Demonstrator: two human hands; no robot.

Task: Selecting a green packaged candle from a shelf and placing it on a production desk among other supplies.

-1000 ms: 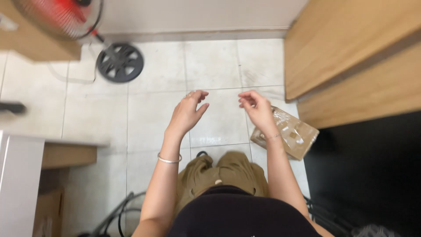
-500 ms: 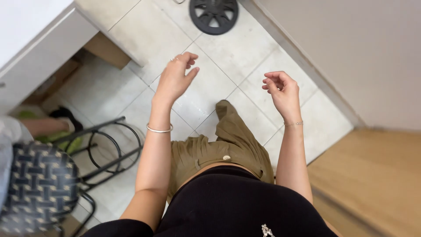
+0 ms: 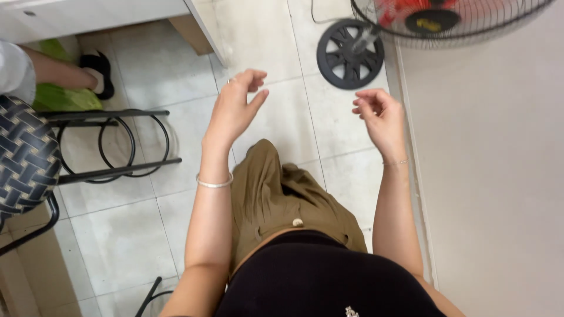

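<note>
Over the tiled floor [image 3: 117,235]: I look straight down at my two bare hands, both raised in the air above the pale tiles.
Left hand [image 3: 235,108]: lifted, fingers loosely curled and spread, grip wide and holding nothing; a thin silver bangle [image 3: 214,183] sits on the wrist.
Right hand [image 3: 382,117]: lifted to the right of the left hand and well apart from it, fingers half curled, grip loose and holding nothing; a fine bracelet [image 3: 395,162] circles the wrist.
Nearest thing: the round black base of a standing fan [image 3: 350,54] lies on the floor just beyond my right hand, far side of the scene; the fan's wire cage with red blades [image 3: 446,20] hangs over it at the top right.
Near me: olive-brown trousers [image 3: 276,194] and a black top [image 3: 317,276] fill the near middle.
Left side: a stool with a black-and-white woven seat [image 3: 23,158] on a black metal ring frame [image 3: 111,144].
Far left: another person's bare leg and black sandal [image 3: 97,70] rest on the tiles, beside something green, under the edge of a white desk [image 3: 100,12].
Right side: a plain pale wall [image 3: 493,176] runs from near to far.
</note>
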